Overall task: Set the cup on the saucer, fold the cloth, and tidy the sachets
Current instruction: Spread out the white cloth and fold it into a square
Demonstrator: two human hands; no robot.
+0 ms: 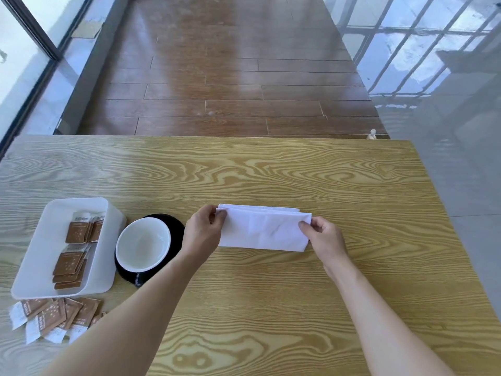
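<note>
A white cloth (pixel 263 230) lies folded into a long rectangle at the middle of the wooden table. My left hand (pixel 202 230) pinches its upper left corner and my right hand (pixel 324 238) pinches its upper right corner, the top layer slightly lifted. To the left, a cup (pixel 142 244), white inside and black outside, stands on a black saucer (pixel 176 232). Several brown sachets (pixel 69 263) lie in a white tray (pixel 43 253). More loose sachets (pixel 54 317) are scattered on the table in front of the tray.
The wooden table (pixel 271 308) ends at its far edge just behind the cloth area, with brown plank floor beyond. Glass walls stand on the left and right sides.
</note>
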